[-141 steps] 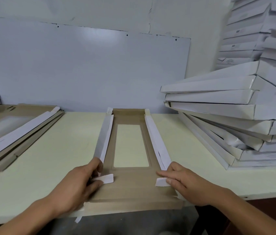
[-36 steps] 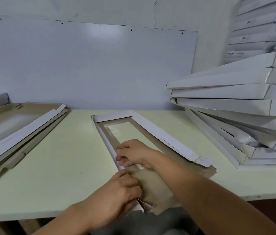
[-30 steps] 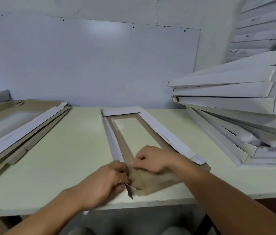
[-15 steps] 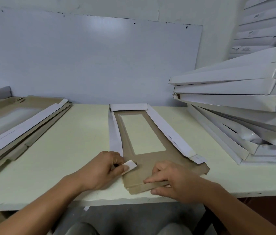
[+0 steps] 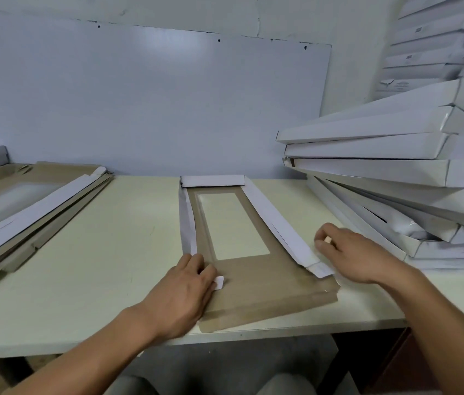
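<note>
Two hands work on one flat brown blank (image 5: 256, 283), which lies mid-frame on the table (image 5: 111, 252). Its window cutout points toward the top of the frame and its near end reaches the table's lower edge. The left hand (image 5: 185, 297) lies spread and flat on the blank's lower left corner, fingers straight and pressing down. A small white tab (image 5: 219, 282) peeks out at its fingertips, just below the end of the left flap (image 5: 186, 223). The right hand (image 5: 350, 255) sits at the lower end of the right flap (image 5: 279, 229), on its outer side, with fingers curled against the flap's edge; whether they pinch it cannot be told. Half a second earlier the left hand pinched the tab between thumb and finger. The right hand then rested on the blank's near edge at lower centre, and it has since gone over to the right flap. White boxes (image 5: 367, 146) are stacked at the right of the frame, and more flats (image 5: 34, 206) lie at the left.
</note>
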`<control>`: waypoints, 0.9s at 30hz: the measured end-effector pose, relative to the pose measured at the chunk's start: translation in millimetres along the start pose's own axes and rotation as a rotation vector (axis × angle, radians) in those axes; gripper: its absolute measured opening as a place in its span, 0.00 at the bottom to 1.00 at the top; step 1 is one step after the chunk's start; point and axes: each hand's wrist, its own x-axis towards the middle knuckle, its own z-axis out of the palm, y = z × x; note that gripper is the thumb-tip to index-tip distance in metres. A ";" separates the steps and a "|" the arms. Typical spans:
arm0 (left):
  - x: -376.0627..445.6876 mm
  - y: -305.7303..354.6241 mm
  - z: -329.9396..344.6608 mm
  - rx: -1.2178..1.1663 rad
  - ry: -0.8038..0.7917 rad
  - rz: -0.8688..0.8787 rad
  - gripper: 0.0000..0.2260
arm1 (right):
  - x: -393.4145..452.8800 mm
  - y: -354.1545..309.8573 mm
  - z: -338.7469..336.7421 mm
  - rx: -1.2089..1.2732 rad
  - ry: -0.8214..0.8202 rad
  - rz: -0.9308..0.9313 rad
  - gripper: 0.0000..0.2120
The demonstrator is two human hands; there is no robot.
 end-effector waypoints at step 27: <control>2.2 -9.9 -2.1 -0.168 -0.043 0.134 0.20 | 18.6 26.0 23.5 1.135 -0.516 0.169 0.16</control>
